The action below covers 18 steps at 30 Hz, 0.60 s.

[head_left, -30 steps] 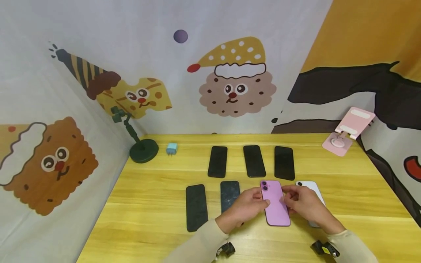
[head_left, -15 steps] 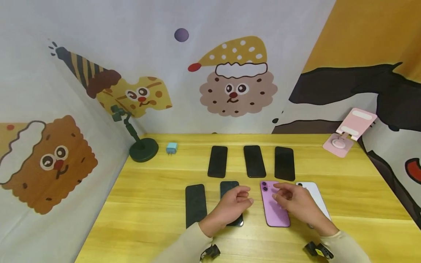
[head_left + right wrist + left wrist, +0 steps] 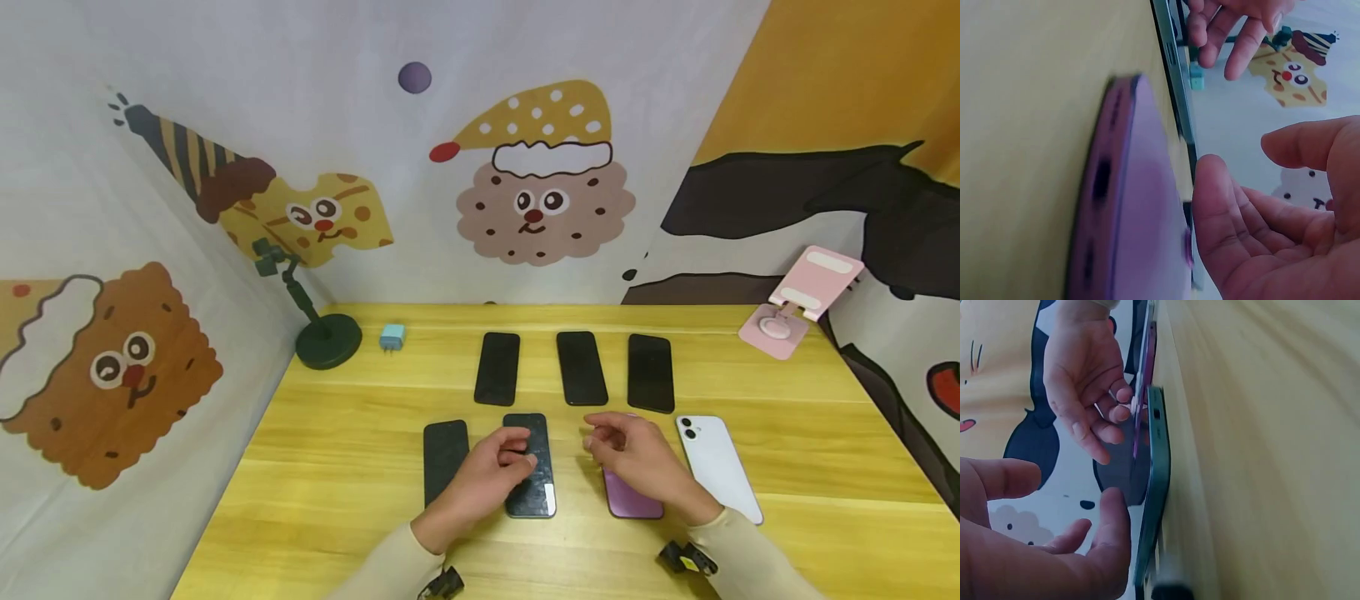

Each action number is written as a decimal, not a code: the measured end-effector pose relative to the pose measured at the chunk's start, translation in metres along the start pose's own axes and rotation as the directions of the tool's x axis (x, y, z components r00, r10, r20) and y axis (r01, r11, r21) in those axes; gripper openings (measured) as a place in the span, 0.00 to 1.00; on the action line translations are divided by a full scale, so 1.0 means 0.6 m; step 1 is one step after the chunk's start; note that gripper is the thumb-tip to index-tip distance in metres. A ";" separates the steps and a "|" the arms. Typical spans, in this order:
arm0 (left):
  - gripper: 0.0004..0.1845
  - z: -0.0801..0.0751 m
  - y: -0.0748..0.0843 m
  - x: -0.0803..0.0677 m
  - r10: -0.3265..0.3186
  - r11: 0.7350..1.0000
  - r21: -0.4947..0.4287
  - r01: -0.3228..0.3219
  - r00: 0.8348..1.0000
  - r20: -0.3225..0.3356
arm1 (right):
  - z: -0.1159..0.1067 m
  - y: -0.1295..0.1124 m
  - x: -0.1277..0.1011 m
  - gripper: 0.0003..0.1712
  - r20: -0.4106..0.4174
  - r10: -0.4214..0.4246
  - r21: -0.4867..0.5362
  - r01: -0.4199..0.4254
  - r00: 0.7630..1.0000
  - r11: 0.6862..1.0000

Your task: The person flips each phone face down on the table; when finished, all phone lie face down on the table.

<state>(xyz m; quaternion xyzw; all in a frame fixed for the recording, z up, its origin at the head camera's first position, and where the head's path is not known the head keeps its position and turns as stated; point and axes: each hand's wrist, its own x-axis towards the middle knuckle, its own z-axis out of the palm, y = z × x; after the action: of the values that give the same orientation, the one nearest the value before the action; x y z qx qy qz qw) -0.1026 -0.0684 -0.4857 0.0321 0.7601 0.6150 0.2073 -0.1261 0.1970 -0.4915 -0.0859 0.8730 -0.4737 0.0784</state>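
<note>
My left hand (image 3: pixel 487 475) hovers above a dark phone (image 3: pixel 530 493) with a small white label at its lower corner. Its loosely bent fingers hold nothing; in the left wrist view, thumb and fingers stand apart beside that phone's greenish edge (image 3: pixel 1159 450). Over the pink phone (image 3: pixel 633 498) is my right hand (image 3: pixel 637 454), covering most of its upper half. The right wrist view shows the right fingers spread and the pink phone (image 3: pixel 1147 200) lying flat below them. To the right lies a white phone (image 3: pixel 722 468), back up. A black phone (image 3: pixel 444 454) is partly hidden by my left hand.
Behind lies a row of black phones: one on the left (image 3: pixel 497 369), a middle one (image 3: pixel 581 368) and a right one (image 3: pixel 651 373). A green stand (image 3: pixel 327 342), a blue charger plug (image 3: pixel 392 337) and a pink phone stand (image 3: pixel 816 279) stand near the back edge.
Both hands have let go of the pink phone, which lies on the table. The left hand moved left over the dark phone. The right hand shifted left, uncovering the white phone.
</note>
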 end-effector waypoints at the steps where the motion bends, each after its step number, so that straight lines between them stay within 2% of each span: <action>1: 0.25 -0.003 -0.001 -0.002 0.003 1.000 0.017 -0.002 1.000 -0.015 | 0.006 -0.002 0.003 0.26 0.006 0.002 0.009 -0.002 1.000 1.000; 5: 0.28 -0.014 -0.005 -0.006 0.007 0.997 0.082 0.000 0.997 -0.082 | 0.030 -0.011 0.013 0.25 0.032 0.016 0.065 -0.019 0.999 0.998; 8: 0.30 -0.020 -0.005 -0.006 -0.001 0.995 0.097 0.012 0.994 -0.112 | 0.046 -0.017 0.018 0.26 0.062 0.029 0.091 -0.034 0.998 0.995; 10: 0.32 -0.023 -0.005 -0.007 -0.013 0.997 0.078 0.020 0.995 -0.098 | 0.055 -0.022 0.019 0.27 0.083 0.038 0.102 -0.046 0.996 0.994; 15: 0.38 -0.031 -0.006 -0.007 -0.050 0.999 0.020 0.051 0.999 -0.016 | 0.067 -0.033 0.017 0.30 0.146 0.069 0.180 -0.095 0.987 0.979; 18: 0.39 -0.035 -0.006 -0.005 -0.062 0.998 -0.016 0.061 0.998 -0.004 | 0.070 -0.038 0.018 0.31 0.169 0.097 0.211 -0.133 0.981 0.968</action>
<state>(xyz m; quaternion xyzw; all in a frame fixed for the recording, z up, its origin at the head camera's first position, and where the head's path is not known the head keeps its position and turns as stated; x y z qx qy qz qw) -0.1063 -0.0893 -0.4848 0.0056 0.7564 0.6143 0.2246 -0.1254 0.1482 -0.4959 -0.0628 0.8092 -0.5545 0.1836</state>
